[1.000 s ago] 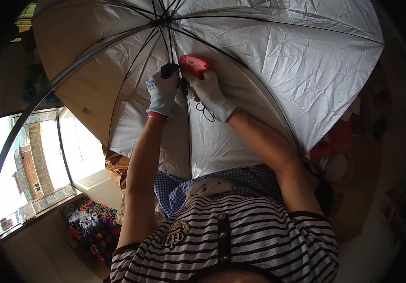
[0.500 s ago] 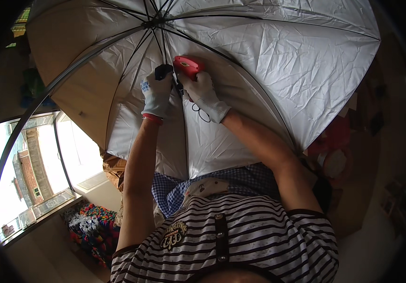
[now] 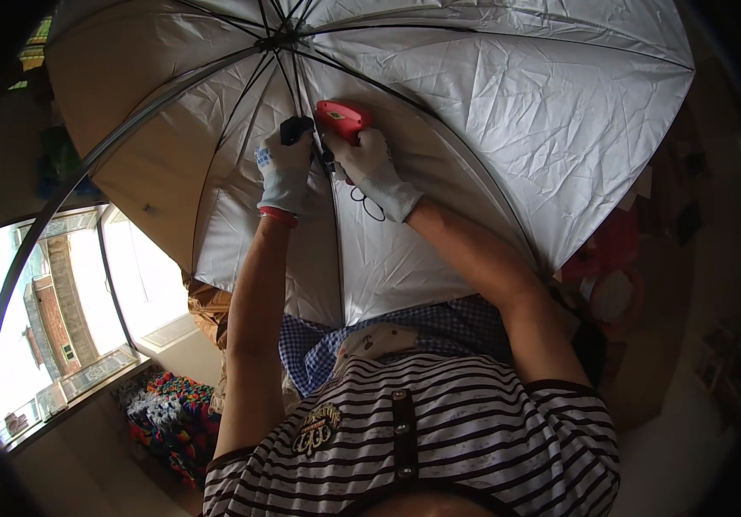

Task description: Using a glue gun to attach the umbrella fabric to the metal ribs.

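An opened umbrella (image 3: 551, 129) with a silvery inner lining and black ribs spreads before me, inside facing me. My left hand (image 3: 285, 172), in a white knitted glove with a red band at the wrist, is closed around a small black piece (image 3: 296, 130) beside a rib. What that piece is, I cannot make out. Just to its right, my right hand (image 3: 373, 172), gloved too, grips a red handheld tool (image 3: 343, 118) with a pale label. The tool's lower part is hidden by my fingers. Below that hand, thin dark loops (image 3: 368, 205) hang against the lining.
The umbrella's hub (image 3: 279, 40) is at the top, and its curved grey shaft (image 3: 86, 168) sweeps down the left side. A blue checked cloth (image 3: 306, 353) covers my lap. Multicoloured fabric (image 3: 172, 422) lies at lower left by a bright window (image 3: 69, 297). Reddish items (image 3: 607, 250) stand at right.
Both hands keep almost the same place and hold. The umbrella and the black piece have shifted only very slightly.
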Demonstrator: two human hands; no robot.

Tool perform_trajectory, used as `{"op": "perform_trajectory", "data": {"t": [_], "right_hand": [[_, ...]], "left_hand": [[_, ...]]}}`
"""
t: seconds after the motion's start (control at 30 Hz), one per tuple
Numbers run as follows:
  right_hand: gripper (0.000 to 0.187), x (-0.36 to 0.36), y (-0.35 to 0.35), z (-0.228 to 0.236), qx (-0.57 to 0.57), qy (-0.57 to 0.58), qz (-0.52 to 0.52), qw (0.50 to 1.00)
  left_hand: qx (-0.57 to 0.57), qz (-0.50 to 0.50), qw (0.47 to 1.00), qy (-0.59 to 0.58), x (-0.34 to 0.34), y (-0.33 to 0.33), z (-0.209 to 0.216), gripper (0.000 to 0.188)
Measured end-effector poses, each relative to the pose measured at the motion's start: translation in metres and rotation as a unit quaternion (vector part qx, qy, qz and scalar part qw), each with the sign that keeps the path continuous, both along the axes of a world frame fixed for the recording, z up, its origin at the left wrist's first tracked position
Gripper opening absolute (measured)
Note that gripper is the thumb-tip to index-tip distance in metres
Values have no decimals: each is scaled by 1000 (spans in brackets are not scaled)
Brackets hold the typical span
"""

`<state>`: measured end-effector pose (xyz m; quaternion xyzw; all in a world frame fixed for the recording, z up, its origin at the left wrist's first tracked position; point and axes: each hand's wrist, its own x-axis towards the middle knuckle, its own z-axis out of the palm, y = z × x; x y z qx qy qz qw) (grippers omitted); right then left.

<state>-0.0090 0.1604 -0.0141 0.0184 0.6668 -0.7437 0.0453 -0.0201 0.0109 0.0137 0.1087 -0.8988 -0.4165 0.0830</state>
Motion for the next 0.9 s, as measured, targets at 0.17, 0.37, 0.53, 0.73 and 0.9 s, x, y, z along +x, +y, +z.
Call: {"op": "perform_trajectory", "data": {"t": [0.17,0.37,0.53,0.73,0.9], "right_hand": [[26,-2,-1,-3,-3,-29,4,1000],[29,1,-2,4,20,108,-67,992],[25,-2,6,4,-15,-17,28,999],[26,-25,7,-21,-142,-41,14,989],[28,-36,26,-38,-215,-10,179,960]], "left_hand": [[-30,-13,999,2,-3,-5,-6,24],[2,-19,999,38,-7,-6,-13,22],[0,-11,1000,4,-3,-4,-6,22],[18,-29,998,46,-3,1,-3,21],[75,2,997,-5,2,6,6,20]]}}
